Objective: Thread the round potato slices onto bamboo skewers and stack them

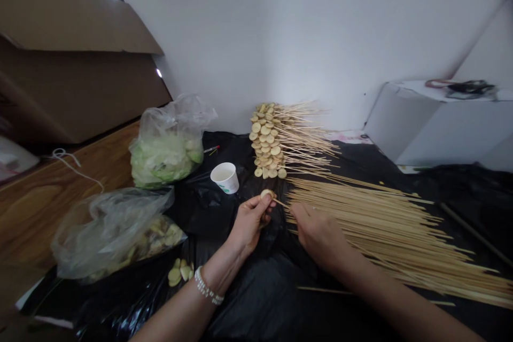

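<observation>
Between the thumb and fingers of my left hand (253, 220) is a pale round potato slice (267, 193). My right hand (318, 232) is closed around a thin wooden skewer (282, 203), whose far end meets the slice; whether it has gone through is hidden by my fingers. Beyond my hands lies a stack of skewered slices (265, 141), their sticks pointing right. Many loose skewers (372, 219) are spread to the right, partly behind my right hand. A few loose slices (179, 272) rest left of my left forearm.
A white paper cup (225, 178) stands beyond my left hand. To the left are a clear bag of slices (156, 238) and a bag of green leafy vegetables (166, 155). Black plastic sheeting (256, 299) covers the work surface. A white box (433, 117) is at the right, a cardboard box (76, 80) at the left.
</observation>
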{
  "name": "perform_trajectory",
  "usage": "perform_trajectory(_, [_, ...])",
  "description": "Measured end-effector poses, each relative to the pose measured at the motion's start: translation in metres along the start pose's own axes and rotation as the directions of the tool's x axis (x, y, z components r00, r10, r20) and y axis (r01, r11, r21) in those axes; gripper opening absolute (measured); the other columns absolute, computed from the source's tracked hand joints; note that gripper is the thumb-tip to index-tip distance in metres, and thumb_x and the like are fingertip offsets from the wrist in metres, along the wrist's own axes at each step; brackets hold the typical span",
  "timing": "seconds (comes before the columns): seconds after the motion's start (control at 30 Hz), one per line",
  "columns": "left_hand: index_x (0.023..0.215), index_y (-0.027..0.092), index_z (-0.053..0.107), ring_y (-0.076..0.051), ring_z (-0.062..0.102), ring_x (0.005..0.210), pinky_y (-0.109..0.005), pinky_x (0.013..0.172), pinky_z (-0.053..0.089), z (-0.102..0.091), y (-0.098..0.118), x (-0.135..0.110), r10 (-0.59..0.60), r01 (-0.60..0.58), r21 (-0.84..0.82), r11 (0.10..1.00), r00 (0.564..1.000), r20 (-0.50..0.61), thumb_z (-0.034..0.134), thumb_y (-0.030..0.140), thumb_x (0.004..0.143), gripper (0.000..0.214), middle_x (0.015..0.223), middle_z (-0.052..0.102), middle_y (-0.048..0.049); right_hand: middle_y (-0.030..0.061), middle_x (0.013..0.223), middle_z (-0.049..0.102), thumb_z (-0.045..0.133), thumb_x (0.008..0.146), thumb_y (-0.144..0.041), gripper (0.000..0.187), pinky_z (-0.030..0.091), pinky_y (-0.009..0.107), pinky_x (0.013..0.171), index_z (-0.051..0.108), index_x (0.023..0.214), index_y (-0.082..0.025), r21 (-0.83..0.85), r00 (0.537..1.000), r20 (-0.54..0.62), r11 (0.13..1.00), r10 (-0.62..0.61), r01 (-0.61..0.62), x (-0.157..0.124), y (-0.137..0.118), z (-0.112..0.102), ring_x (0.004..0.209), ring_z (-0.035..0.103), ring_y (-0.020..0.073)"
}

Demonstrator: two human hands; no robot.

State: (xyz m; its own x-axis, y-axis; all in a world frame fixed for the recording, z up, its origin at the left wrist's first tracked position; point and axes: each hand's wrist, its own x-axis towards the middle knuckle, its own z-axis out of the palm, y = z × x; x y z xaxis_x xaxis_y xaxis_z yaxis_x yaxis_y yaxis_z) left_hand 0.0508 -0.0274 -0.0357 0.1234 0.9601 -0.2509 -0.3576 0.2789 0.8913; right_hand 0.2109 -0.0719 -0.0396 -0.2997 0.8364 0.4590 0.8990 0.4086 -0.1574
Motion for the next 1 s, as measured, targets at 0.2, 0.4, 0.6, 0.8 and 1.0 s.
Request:
perform_trajectory(0.2, [0.074, 0.012, 0.073, -0.003, 0.047, 0.053, -0.014, 0.045, 0.033, 0.003, 0.001, -0.005, -0.020, 0.019, 0.031, 0.999, 1.000, 0.013, 0.084, 0.043, 0.054, 0.038, 0.072, 0.062, -0.0027, -0.0007, 0.061, 0.056, 0.039, 0.092, -0.017, 0.026, 0.028, 0.024, 0.056, 0.050, 0.068, -0.019, 0.374, 0.964, 0.233, 0.903, 0.130, -0.212, 0.010, 0.008, -0.009, 0.057, 0.048, 0.0124])
perform_trajectory(0.4, [0.073, 0.013, 0.072, -0.004, 0.049, 0.057, -0.013, 0.046, 0.035, 0.003, 0.000, -0.005, -0.003, 0.002, 0.029, 1.000, 1.000, 0.013, 0.083, 0.044, 0.056, 0.037, 0.073, 0.061, -0.0027, 0.0017, 0.067, 0.057, 0.038, 0.089, -0.010, 0.023, 0.026, 0.027, 0.057, 0.054, 0.075, -0.018, 0.158, 0.999, 0.015, 0.987, 0.034, -0.036, 0.005, 0.004, -0.007, 0.060, 0.047, 0.0139])
perform_trajectory(0.6, [0.070, 0.013, 0.072, -0.003, 0.046, 0.053, -0.014, 0.044, 0.032, 0.004, 0.000, -0.006, 0.003, -0.004, 0.042, 0.999, 1.000, 0.024, 0.082, 0.047, 0.055, 0.039, 0.071, 0.061, -0.0030, 0.0040, 0.072, 0.058, 0.035, 0.083, -0.002, 0.026, 0.025, 0.028, 0.056, 0.056, 0.080, -0.017, -0.056, 0.991, -0.081, 0.993, -0.107, 0.103, -0.001, -0.001, 0.000, 0.060, 0.046, 0.0145])
perform_trajectory(0.8, [0.073, 0.013, 0.073, -0.003, 0.047, 0.054, -0.014, 0.046, 0.033, 0.005, -0.001, -0.008, -0.027, 0.024, 0.044, 0.999, 0.997, 0.077, 0.082, 0.044, 0.057, 0.036, 0.072, 0.063, -0.0030, -0.0012, 0.062, 0.055, 0.037, 0.093, -0.016, 0.025, 0.029, 0.024, 0.057, 0.050, 0.072, -0.018, 0.349, 0.988, 0.132, 0.929, 0.083, -0.125, 0.008, 0.006, -0.005, 0.057, 0.047, 0.0118])
perform_trajectory(1.0, [0.077, 0.013, 0.072, -0.003, 0.049, 0.057, -0.013, 0.048, 0.036, 0.002, 0.002, -0.002, -0.008, 0.009, -0.016, 1.000, 0.999, 0.049, 0.081, 0.042, 0.060, 0.035, 0.073, 0.061, -0.0019, 0.0017, 0.073, 0.061, 0.038, 0.094, -0.021, 0.023, 0.032, 0.025, 0.063, 0.056, 0.080, -0.018, 0.368, 0.984, 0.154, 0.919, 0.090, -0.142, 0.012, 0.009, -0.009, 0.067, 0.053, 0.0139])
